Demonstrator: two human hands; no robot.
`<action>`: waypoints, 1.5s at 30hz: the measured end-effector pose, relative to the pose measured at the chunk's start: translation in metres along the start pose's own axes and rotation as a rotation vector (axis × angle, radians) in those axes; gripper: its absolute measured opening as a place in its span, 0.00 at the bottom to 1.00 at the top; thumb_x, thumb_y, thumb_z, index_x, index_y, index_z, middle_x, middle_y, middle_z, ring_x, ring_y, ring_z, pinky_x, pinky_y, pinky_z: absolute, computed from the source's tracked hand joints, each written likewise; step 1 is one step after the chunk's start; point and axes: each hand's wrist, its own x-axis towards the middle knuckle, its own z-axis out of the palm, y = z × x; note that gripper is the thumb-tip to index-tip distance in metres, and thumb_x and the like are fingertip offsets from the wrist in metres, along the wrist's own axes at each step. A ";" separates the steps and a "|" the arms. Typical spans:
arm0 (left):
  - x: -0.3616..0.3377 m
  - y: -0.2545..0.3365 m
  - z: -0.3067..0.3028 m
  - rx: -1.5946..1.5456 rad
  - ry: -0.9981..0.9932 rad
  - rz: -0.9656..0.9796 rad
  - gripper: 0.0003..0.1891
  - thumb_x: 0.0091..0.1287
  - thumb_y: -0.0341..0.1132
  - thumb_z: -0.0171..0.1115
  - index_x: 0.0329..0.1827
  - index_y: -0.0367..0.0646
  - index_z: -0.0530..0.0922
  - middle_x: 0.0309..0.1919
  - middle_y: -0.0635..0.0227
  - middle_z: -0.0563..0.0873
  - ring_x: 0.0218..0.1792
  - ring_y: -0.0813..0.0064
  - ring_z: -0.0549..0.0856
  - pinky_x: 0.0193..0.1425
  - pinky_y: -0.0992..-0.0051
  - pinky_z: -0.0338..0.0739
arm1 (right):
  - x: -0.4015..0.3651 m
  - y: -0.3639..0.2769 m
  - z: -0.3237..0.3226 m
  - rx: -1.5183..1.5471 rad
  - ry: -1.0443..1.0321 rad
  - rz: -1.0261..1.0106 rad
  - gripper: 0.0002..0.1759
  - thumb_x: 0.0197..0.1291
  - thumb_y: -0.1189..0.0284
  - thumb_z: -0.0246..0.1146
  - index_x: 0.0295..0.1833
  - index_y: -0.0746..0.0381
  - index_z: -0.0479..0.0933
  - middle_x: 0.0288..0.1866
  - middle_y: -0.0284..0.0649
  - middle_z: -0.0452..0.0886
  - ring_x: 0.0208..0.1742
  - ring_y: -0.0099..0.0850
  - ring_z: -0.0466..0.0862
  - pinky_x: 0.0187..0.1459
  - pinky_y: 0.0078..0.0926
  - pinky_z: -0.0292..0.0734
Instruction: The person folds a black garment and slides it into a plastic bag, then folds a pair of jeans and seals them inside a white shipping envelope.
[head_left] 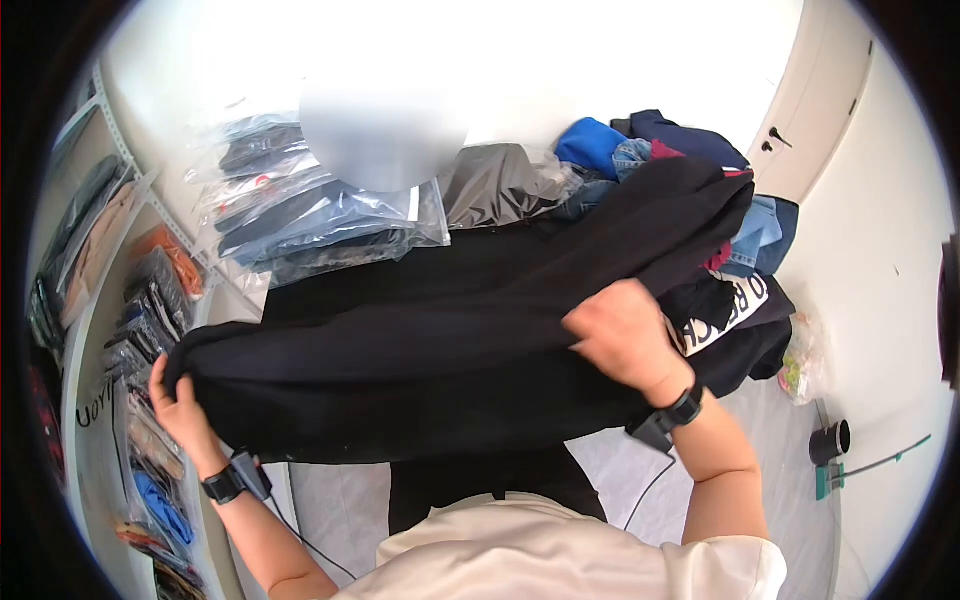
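Observation:
A long black garment [400,350], like a pair of trousers, stretches from the left across the table, its far end lying over a clothes pile at the upper right. My left hand [185,410] grips its left end, the thumb on top and the cloth folded over the fingers. Over the garment's right half is my right hand [622,335], curled like a fist and slightly blurred. Whether cloth is pinched in it is hidden. Both wrists wear black bands with cabled boxes.
Clear-bagged folded clothes [330,215] are stacked at the table's back left, beside a bagged grey item [500,185]. Denim and blue clothes [590,145] are heaped at the back right. Shelves [85,390] with bagged clothes line the left; a door [815,90] is at the far right.

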 end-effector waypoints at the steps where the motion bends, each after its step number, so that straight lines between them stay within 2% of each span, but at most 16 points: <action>1: 0.004 -0.004 -0.009 -0.044 0.001 -0.071 0.23 0.64 0.20 0.57 0.65 0.37 0.73 0.58 0.63 0.80 0.56 0.72 0.79 0.65 0.73 0.70 | 0.001 -0.015 0.010 0.113 -0.008 -0.058 0.12 0.51 0.68 0.70 0.41 0.58 0.78 0.35 0.34 0.78 0.37 0.35 0.79 0.42 0.36 0.74; 4: -0.001 -0.030 -0.029 0.082 -0.117 -0.113 0.25 0.64 0.20 0.58 0.67 0.37 0.71 0.61 0.62 0.78 0.60 0.70 0.77 0.68 0.72 0.67 | -0.014 -0.032 0.046 0.197 -0.244 0.056 0.12 0.57 0.69 0.67 0.46 0.60 0.79 0.42 0.35 0.80 0.46 0.33 0.80 0.49 0.33 0.74; 6: -0.016 -0.062 -0.042 0.320 -0.287 -0.106 0.27 0.63 0.22 0.60 0.68 0.37 0.70 0.65 0.60 0.75 0.66 0.67 0.73 0.72 0.70 0.62 | -0.041 -0.023 0.070 0.188 -0.273 0.139 0.12 0.58 0.69 0.67 0.46 0.61 0.79 0.45 0.36 0.81 0.49 0.34 0.80 0.52 0.33 0.73; 10: -0.041 -0.044 -0.036 0.500 -0.287 -0.181 0.28 0.63 0.25 0.62 0.69 0.36 0.68 0.65 0.57 0.74 0.65 0.65 0.74 0.71 0.69 0.64 | -0.063 -0.022 0.065 0.241 -0.244 0.332 0.12 0.58 0.72 0.65 0.46 0.63 0.79 0.52 0.41 0.81 0.56 0.40 0.79 0.57 0.36 0.74; 14: -0.030 -0.101 -0.060 0.169 -0.085 -0.418 0.28 0.66 0.29 0.62 0.69 0.34 0.67 0.64 0.56 0.75 0.61 0.66 0.77 0.65 0.69 0.70 | -0.076 -0.016 0.043 0.207 -0.113 0.651 0.16 0.53 0.79 0.67 0.49 0.66 0.78 0.56 0.45 0.80 0.57 0.45 0.79 0.60 0.39 0.74; 16: -0.027 -0.105 -0.059 0.056 -0.021 -0.484 0.27 0.67 0.30 0.62 0.69 0.33 0.67 0.63 0.56 0.76 0.59 0.67 0.79 0.63 0.69 0.72 | -0.087 -0.002 0.028 0.002 0.035 0.668 0.21 0.50 0.82 0.67 0.52 0.65 0.77 0.60 0.47 0.78 0.61 0.47 0.77 0.63 0.39 0.72; 19: -0.025 -0.093 -0.055 -0.003 -0.029 -0.698 0.29 0.68 0.34 0.63 0.70 0.33 0.65 0.63 0.58 0.76 0.58 0.68 0.80 0.61 0.70 0.74 | -0.113 0.011 0.010 -0.176 -0.005 0.869 0.33 0.46 0.74 0.73 0.61 0.66 0.73 0.67 0.52 0.70 0.68 0.49 0.70 0.68 0.40 0.67; 20: -0.023 -0.096 -0.058 -0.167 -0.150 -0.791 0.31 0.68 0.35 0.64 0.71 0.34 0.63 0.63 0.58 0.76 0.57 0.68 0.80 0.60 0.70 0.74 | -0.126 0.016 0.009 -0.156 -0.035 0.921 0.36 0.45 0.71 0.75 0.62 0.67 0.72 0.68 0.53 0.69 0.68 0.50 0.69 0.68 0.40 0.66; 21: -0.022 -0.096 -0.062 -0.331 -0.267 -0.879 0.34 0.67 0.37 0.65 0.73 0.35 0.61 0.63 0.58 0.76 0.57 0.68 0.80 0.59 0.71 0.75 | -0.135 0.015 0.008 -0.082 -0.096 0.917 0.40 0.44 0.68 0.77 0.65 0.64 0.71 0.71 0.54 0.66 0.71 0.50 0.67 0.70 0.42 0.63; 25: -0.031 -0.062 -0.045 -0.197 -0.264 -0.792 0.36 0.67 0.38 0.66 0.75 0.39 0.60 0.63 0.58 0.76 0.57 0.68 0.80 0.58 0.72 0.76 | -0.122 0.001 0.011 -0.247 -0.195 0.746 0.39 0.44 0.72 0.75 0.66 0.58 0.73 0.75 0.52 0.62 0.73 0.51 0.64 0.70 0.45 0.61; 28: -0.035 -0.040 -0.033 0.005 -0.284 -0.704 0.35 0.66 0.36 0.67 0.74 0.40 0.62 0.63 0.55 0.76 0.59 0.69 0.79 0.58 0.71 0.77 | -0.124 0.015 0.017 -0.225 -0.219 0.721 0.25 0.45 0.83 0.65 0.54 0.62 0.80 0.65 0.49 0.74 0.64 0.48 0.72 0.64 0.43 0.68; 32: -0.026 -0.073 -0.047 0.163 -0.403 -0.530 0.36 0.65 0.37 0.68 0.74 0.41 0.62 0.60 0.57 0.78 0.55 0.68 0.81 0.54 0.72 0.77 | -0.099 0.035 -0.011 -0.120 0.208 0.898 0.17 0.55 0.82 0.57 0.51 0.67 0.78 0.51 0.54 0.80 0.52 0.48 0.79 0.57 0.36 0.71; 36: -0.026 -0.043 -0.046 0.356 -0.514 -0.647 0.37 0.63 0.42 0.69 0.73 0.43 0.64 0.56 0.61 0.81 0.48 0.70 0.82 0.45 0.74 0.79 | -0.124 0.099 -0.051 -0.103 0.443 1.143 0.24 0.72 0.61 0.49 0.56 0.72 0.75 0.50 0.58 0.79 0.51 0.49 0.79 0.57 0.36 0.70; 41: -0.020 -0.036 -0.050 0.507 -0.597 -0.595 0.34 0.60 0.45 0.70 0.68 0.41 0.70 0.47 0.62 0.85 0.41 0.73 0.84 0.35 0.74 0.78 | -0.078 0.106 -0.090 0.655 0.844 1.279 0.27 0.76 0.59 0.47 0.64 0.71 0.72 0.63 0.44 0.78 0.62 0.33 0.78 0.63 0.27 0.70; 42: -0.020 -0.030 -0.048 0.536 -0.621 -0.560 0.34 0.59 0.45 0.71 0.67 0.40 0.71 0.46 0.62 0.85 0.39 0.73 0.84 0.33 0.74 0.78 | -0.078 0.117 -0.096 0.911 0.866 1.298 0.27 0.76 0.60 0.48 0.65 0.71 0.70 0.62 0.45 0.78 0.62 0.34 0.79 0.63 0.29 0.72; 45: -0.011 -0.029 -0.044 0.597 -0.649 -0.537 0.28 0.58 0.42 0.71 0.59 0.38 0.78 0.39 0.63 0.87 0.36 0.74 0.85 0.31 0.74 0.78 | -0.083 0.160 -0.095 1.081 0.873 1.306 0.25 0.77 0.61 0.47 0.67 0.70 0.68 0.62 0.48 0.78 0.60 0.36 0.80 0.64 0.30 0.74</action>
